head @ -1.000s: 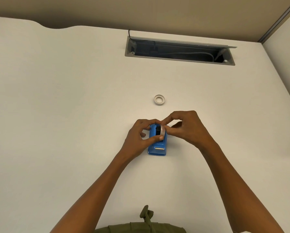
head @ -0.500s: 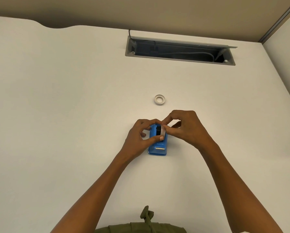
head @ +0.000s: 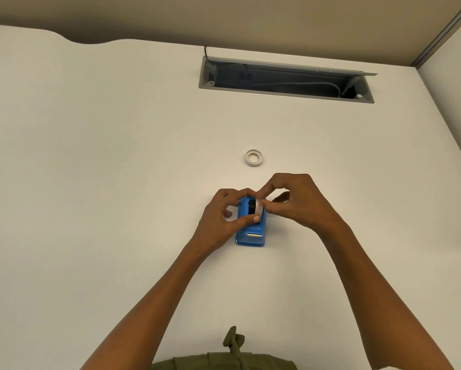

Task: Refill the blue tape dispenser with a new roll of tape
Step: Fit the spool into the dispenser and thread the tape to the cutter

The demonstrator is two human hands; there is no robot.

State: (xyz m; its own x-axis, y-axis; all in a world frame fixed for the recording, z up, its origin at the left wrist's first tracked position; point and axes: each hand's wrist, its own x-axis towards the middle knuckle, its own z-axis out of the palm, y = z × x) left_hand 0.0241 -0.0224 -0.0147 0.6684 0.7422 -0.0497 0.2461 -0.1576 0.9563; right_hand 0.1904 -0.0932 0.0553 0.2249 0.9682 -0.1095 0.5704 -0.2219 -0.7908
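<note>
The blue tape dispenser lies on the white desk, its cutter end toward me. A clear tape roll on a black hub sits in its well. My left hand grips the dispenser's left side, thumb pressed across the roll. My right hand pinches the roll's top edge between thumb and forefinger. A small white ring, an empty tape core, lies flat on the desk beyond my hands.
An open grey cable tray with wires is set into the desk at the back. A partition wall stands at the right. Olive-green clothing shows at the bottom edge.
Almost nothing has moved. Both hands stay on the roll and dispenser; the fingers of my right hand have shifted slightly at the roll's top.
</note>
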